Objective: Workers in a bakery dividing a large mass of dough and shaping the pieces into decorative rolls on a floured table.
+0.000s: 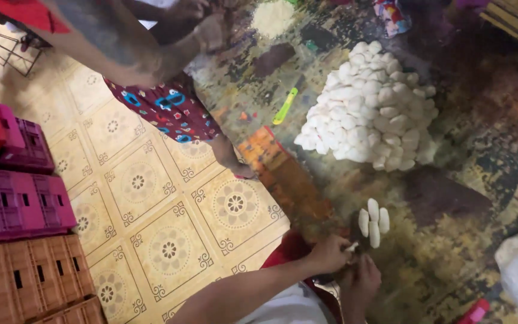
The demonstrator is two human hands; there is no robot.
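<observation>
— So, head view: what do the hands hold?
— Left hand pinches a small white piece; right hand curls beside it, its grip hidden from view.
— Any risk?
— Four white pieces lie just above on the stained surface; a nudge could scatter them. The big white pile slopes; it might slide.

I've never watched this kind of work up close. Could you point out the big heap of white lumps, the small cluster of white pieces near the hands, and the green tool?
big heap of white lumps [370, 108]: head view, middle of pile.
small cluster of white pieces [373, 222]: head view, centre piece.
green tool [285, 106]: head view, mid handle.
</observation>
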